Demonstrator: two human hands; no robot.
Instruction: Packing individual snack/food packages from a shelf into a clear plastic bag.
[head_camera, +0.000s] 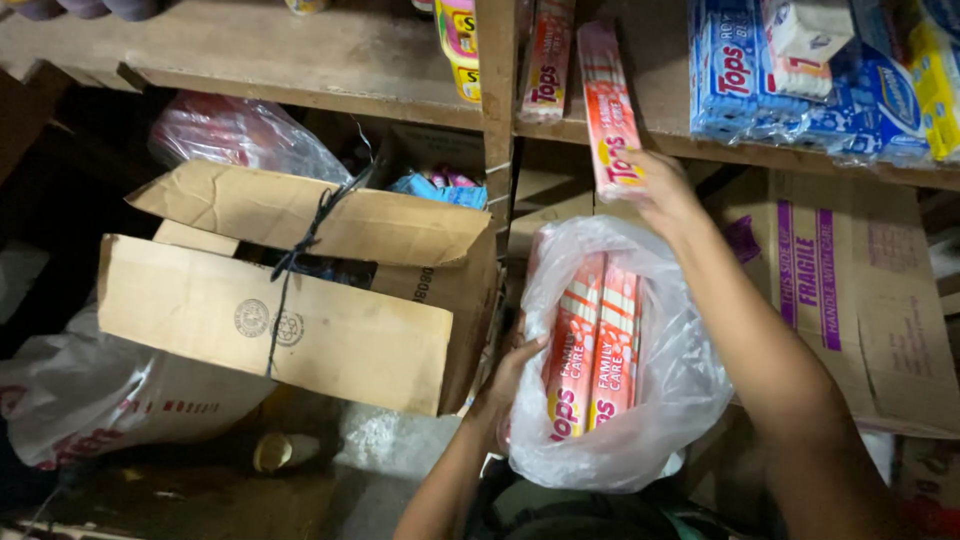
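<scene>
Right hand (662, 190) gripped one orange packet (612, 115) at the shelf (300, 60), 12 o'clock; left hand (510, 380) clutched the bag (660, 400), two packets left inside.

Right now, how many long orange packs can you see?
4. One is in the right hand at the shelf, one stands on the shelf, and two sit in the clear bag held by the left hand. More may be hidden.
</scene>
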